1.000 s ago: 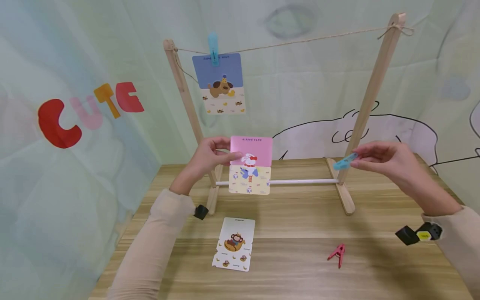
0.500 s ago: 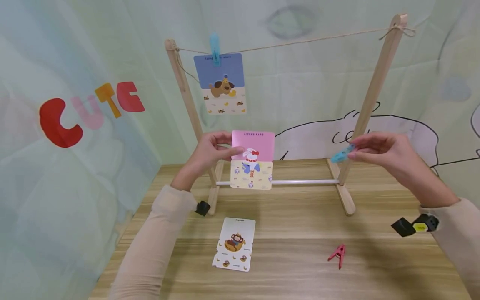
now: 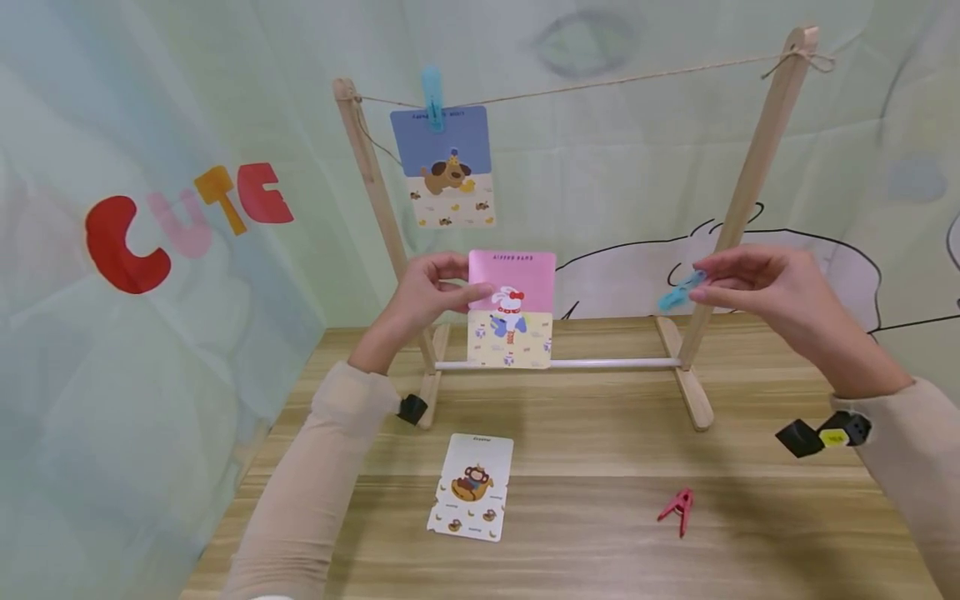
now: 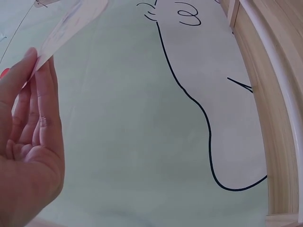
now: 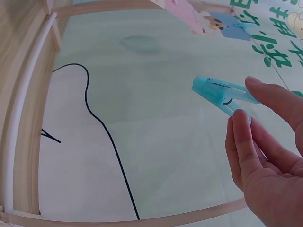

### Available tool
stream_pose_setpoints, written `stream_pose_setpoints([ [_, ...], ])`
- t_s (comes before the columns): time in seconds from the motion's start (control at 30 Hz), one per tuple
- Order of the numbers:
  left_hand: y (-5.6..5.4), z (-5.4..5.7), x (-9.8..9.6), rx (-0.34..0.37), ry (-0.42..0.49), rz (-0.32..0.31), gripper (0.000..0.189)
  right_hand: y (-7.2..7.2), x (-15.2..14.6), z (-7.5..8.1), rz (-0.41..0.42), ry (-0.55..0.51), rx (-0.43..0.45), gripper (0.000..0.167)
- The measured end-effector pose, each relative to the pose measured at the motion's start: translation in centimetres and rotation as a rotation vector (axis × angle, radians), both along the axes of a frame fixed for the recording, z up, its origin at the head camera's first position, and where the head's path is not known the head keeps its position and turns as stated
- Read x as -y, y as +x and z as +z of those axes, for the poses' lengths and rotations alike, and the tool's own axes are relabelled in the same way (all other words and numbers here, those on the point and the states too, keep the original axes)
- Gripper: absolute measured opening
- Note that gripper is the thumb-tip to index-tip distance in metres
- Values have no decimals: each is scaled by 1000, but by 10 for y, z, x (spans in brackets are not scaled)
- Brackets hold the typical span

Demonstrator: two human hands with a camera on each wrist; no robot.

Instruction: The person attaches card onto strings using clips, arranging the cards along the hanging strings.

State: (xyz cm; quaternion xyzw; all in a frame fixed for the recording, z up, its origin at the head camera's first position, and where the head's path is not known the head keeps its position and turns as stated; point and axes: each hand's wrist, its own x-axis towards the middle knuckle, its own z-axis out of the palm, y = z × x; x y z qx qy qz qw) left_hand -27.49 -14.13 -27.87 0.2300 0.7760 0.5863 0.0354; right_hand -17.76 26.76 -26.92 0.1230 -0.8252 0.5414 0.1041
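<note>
My left hand (image 3: 435, 287) pinches the left edge of a pink and yellow rabbit card (image 3: 512, 333) between thumb and fingers, holding it up in front of the wooden rack. In the left wrist view the card (image 4: 71, 28) shows nearly edge-on. Over at the right post, my right hand (image 3: 765, 287) pinches the handle ends of a light blue clothespin (image 5: 220, 92), whose nose points left, away from the fingers. A blue and cream puppy card (image 3: 448, 187) hangs from the twine (image 3: 600, 85) near the left post, clipped by another light blue clothespin (image 3: 432, 100).
On the wooden table (image 3: 585, 517) lie a white monkey card (image 3: 472, 492) at centre left and a red clothespin (image 3: 680, 508) toward the right. The rack has a left post (image 3: 375, 179), a right post (image 3: 761, 158) and a white lower bar (image 3: 607, 363). Printed curtains stand behind.
Both hands have risen. The left hand has lifted the rabbit card slightly up and to the right; the right hand has brought its clothespin up and a little left.
</note>
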Motion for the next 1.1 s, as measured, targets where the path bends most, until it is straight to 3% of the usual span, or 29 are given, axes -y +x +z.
stream_pose_setpoints([
  [0.17, -2, 3, -4, -25, 13, -2, 34, -4, 1, 5, 13, -43, -23, 27],
  [0.4, -3, 11, -7, -56, 11, 20, 33, -6, 3, 13, 54, -187, -1, 25],
  [0.7, -6, 17, -9, -49, 24, 15, 33, -8, 7, 20, 66, -198, -22, 23],
  [0.87, -8, 20, -10, -63, 38, 9, 34, -11, 8, 25, 101, -278, -9, 24],
  [1.1, -9, 26, -13, -75, 60, 18, 34, -13, 12, 32, 95, -295, 1, 26],
])
